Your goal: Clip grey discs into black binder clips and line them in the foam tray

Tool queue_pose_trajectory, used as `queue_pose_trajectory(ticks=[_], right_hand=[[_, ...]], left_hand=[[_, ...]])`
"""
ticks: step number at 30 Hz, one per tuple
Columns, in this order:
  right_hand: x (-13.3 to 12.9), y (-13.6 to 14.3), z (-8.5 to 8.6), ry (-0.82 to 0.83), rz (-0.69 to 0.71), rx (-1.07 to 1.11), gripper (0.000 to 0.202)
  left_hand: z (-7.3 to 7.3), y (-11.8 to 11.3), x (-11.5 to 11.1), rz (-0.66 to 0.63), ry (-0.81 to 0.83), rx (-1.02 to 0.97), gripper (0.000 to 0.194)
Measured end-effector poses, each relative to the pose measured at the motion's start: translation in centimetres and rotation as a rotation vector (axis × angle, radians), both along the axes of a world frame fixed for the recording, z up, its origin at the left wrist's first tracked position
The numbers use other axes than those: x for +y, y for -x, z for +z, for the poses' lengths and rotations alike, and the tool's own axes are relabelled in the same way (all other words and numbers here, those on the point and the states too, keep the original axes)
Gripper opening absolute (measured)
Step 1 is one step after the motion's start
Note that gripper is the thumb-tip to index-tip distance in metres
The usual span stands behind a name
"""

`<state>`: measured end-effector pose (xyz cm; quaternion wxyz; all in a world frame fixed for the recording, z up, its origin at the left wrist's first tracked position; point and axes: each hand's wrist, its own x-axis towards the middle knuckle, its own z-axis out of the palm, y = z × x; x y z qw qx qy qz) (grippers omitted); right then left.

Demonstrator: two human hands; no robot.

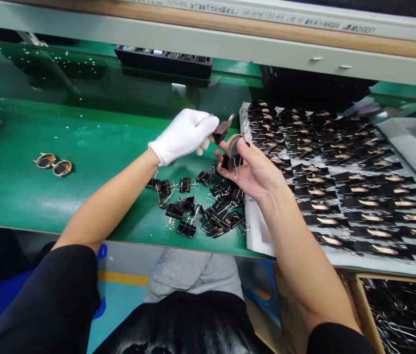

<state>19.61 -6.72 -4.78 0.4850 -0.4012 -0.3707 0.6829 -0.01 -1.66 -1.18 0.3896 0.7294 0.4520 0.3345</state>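
My left hand, in a white glove, pinches a black binder clip by its near side, with a wire handle pointing up to the right. Close beside it, my bare right hand grips a sunglasses frame with a dark lens between thumb and fingers. Another binder clip hangs at the lower part of that frame, its wire handles pointing down. Fingers cover much of the frame. Below both hands, loose black binder clips lie heaped on the green table.
A white tray at the right carries rows of clipped frame pieces. Tan-framed sunglasses lie at the left. An open box of clips stands low at the right. A shelf beam crosses above a black tray.
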Motion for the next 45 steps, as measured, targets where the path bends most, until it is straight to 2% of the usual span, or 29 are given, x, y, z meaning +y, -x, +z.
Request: queue_pose_trajectory(ticks=[3,7,11,14,21,26,29,34,39,45], right_hand=[[-0.2,0.1,0.2,-0.042,0.005,0.019,0.034],[-0.1,0.1,0.1,-0.107,-0.018,-0.016,0.037],[0.0,0.2,-0.2,-0.169,-0.015,-0.069,0.039],[0.0,0.3,-0.4,-0.201,-0.031,-0.108,0.043],[0.2,-0.2,-0.2,-0.254,-0.053,-0.194,0.039],[1.7,-2.8,-0.6,-0.227,-0.146,-0.296,0.034],[2.1,-4.6,-0.3,-0.317,-0.093,-0.407,0.031],[1.0,-5.7,1.4,-0.541,-0.002,-0.567,0.035],[0.1,-5.7,2.1,-0.568,0.052,-0.628,0.031],[0.0,-5.6,2.0,-0.623,0.039,-0.616,0.032]], left_hand=[[0.6,-0.3,-0.7,-0.094,0.004,0.014,0.043],[1.2,0.1,-0.9,-0.019,-0.102,0.163,0.067],[1.7,0.1,-1.1,0.016,-0.116,0.357,0.068],[1.8,0.0,-1.2,0.007,-0.092,0.422,0.070],[1.4,0.2,-1.0,-0.036,-0.148,0.357,0.059],[1.7,0.3,-1.3,-0.012,-0.100,0.285,0.052],[1.9,0.2,-1.7,-0.024,-0.084,0.267,0.047],[1.7,-0.1,-2.3,-0.135,-0.172,0.286,0.053],[1.5,-0.3,-2.6,-0.192,-0.240,0.441,0.051],[1.3,-0.3,-2.4,-0.200,-0.259,0.493,0.047]])
